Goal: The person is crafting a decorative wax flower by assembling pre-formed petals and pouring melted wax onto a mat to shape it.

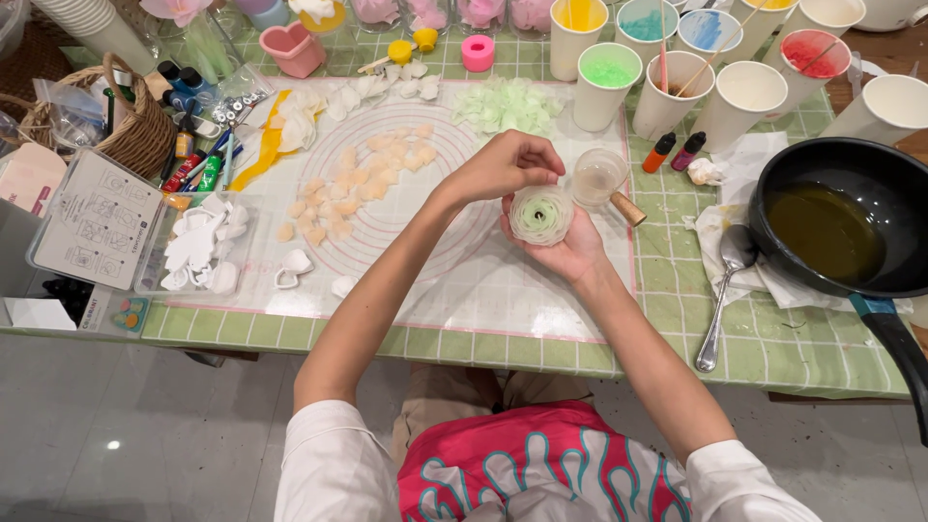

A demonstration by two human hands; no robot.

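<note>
1. The right hand (565,246) lies palm up just above the middle of the view, cupped half closed under a pale green flower (541,215) of layered wax petals with a dark wick hole at its centre.
2. The left hand (503,164) sits at 11 o'clock of the flower, fingers curled over its upper rim, fingertips pinching the outer petals.
3. The flower is held above a clear mat (435,280) printed with pink circles, which lies on a green checked table (773,348).
4. At 1 o'clock of the flower, just beside it, stands a small clear cup (596,177), with a cork (627,208) lying at its 4 o'clock.
5. At 9 o'clock on the mat lie scattered peach petals (358,184); at 12 o'clock lies a heap of green petals (506,104).
6. Farther at 9 o'clock, a clear tray (198,253) holds white petals, with a lidded box (95,220) beside it and a basket (135,135) beyond.
7. From 12 to 2 o'clock stands a cluster of paper cups (739,92), some holding coloured wax and sticks.
8. At 3 o'clock sits a black pan (851,222) of dark yellow liquid, with a spoon (725,290) resting on paper to its left.
9. Two small dye bottles (674,152) lie between the cups and the pan.
</note>
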